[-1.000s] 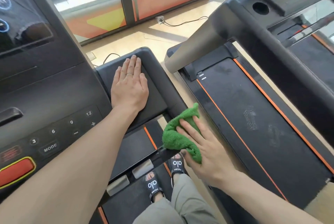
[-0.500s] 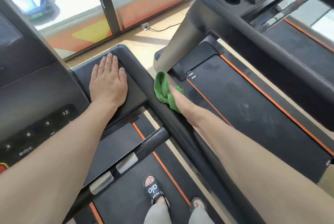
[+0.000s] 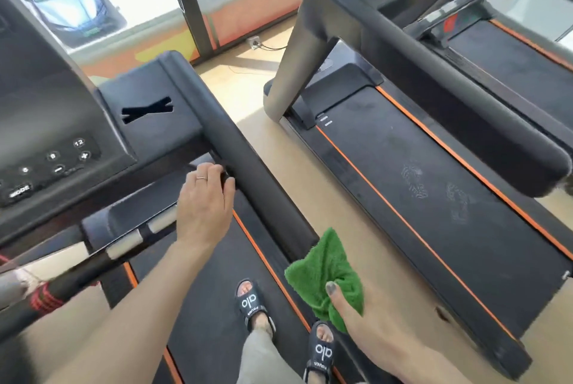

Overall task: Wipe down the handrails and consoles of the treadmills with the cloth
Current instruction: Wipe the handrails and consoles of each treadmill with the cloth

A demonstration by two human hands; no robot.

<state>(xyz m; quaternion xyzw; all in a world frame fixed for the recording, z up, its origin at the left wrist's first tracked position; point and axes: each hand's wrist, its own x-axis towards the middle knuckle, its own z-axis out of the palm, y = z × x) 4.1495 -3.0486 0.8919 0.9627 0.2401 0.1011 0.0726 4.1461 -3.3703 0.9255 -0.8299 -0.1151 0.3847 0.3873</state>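
Left hand (image 3: 204,203): it was seen in the middle of the frame, with its fingers curled over the near end of the front bar (image 3: 124,247), right beside the handrail. A ring was worn on one finger.
Right hand (image 3: 372,324): it was seen at the lower right, and the cloth was pinched under its thumb.
Cloth (image 3: 325,272): a green fluffy cloth was held against the near end of the handrail, at the lower middle of the frame.
Handrail (image 3: 248,172): a long black rail was seen running from the upper left down to the cloth.
Console (image 3: 55,123): a black panel with round buttons was seen at the left.
Second treadmill (image 3: 418,185): it was seen at the right, across a strip of floor.
Feet: black sandals (image 3: 252,306) were worn on the belt at the bottom.
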